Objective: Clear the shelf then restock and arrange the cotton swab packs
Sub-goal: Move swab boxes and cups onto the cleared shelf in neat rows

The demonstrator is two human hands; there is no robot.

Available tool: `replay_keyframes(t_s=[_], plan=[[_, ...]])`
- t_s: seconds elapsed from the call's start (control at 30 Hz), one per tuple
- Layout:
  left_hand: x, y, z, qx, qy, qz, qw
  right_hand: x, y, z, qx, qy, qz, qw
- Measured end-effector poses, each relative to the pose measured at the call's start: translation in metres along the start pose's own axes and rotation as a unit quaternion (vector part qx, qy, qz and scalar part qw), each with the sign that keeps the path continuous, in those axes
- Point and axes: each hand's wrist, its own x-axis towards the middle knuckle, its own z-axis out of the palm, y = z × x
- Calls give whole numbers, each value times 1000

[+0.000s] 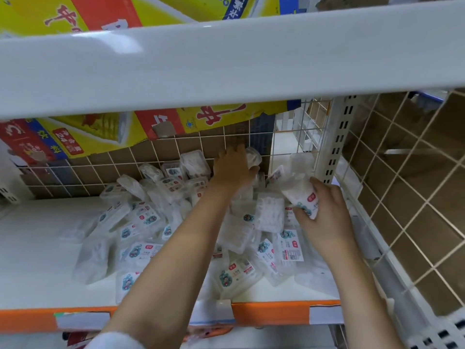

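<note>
Shelf: a white metal shelf board (37, 260) with an orange front strip (271, 314) carrying pale price tag holders; its left part is bare white surface.
Packs: a loose heap of clear plastic cotton swab packs with white labels and teal cartoon print (156, 222) lies jumbled across the middle and right of the shelf, some flat, some tilted, many overlapping one another, reaching back to the wire grid.
Left hand: the left hand (232, 167) reaches deep toward the back of the shelf, above the heap; its fingers (253, 170) curl round a clear rounded swab pack (253, 157) just in front of the grid.
Right hand: the right hand (324, 210) sits near the right edge of the shelf; its fingers are clamped round a clear swab pack with a red label mark (299, 195), held tilted with its label end down toward the palm, just above the heap.
Back wall: a cream wire grid panel (100, 170) stands behind the packs, brown cardboard showing through it.
Behind grid: a yellow, red and blue printed cardboard carton (95, 132) leans at the upper back.
Upper shelf: a white shelf board (226, 66) crosses the top of the view.
Right side: a white slotted upright post (337, 139) and a second wire grid (415, 197) flank the shelf.
Sleeve: a white sleeve cuff (113, 342) shows at the left forearm.
</note>
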Motion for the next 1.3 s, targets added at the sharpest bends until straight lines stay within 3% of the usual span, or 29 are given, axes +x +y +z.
replay_keyframes(t_s=[0.3,0.53,0.8,0.97,1.3], plan=[[15,1,13,18,-17,-18,1000,-15,4,0,23,4,1,1000],[-31,-9,-5,-97,33,-49,994,-17,-11,14,36,-2,-10,999],[-143,-43,-29,-171,219,-54,959,-21,-48,38,33,22,-64,997],[-187,-93,-42,-223,233,-62,944,-27,-101,61,45,27,-92,994],[-231,-257,-86,-193,211,-102,953,-71,-238,160,70,0,-106,992]])
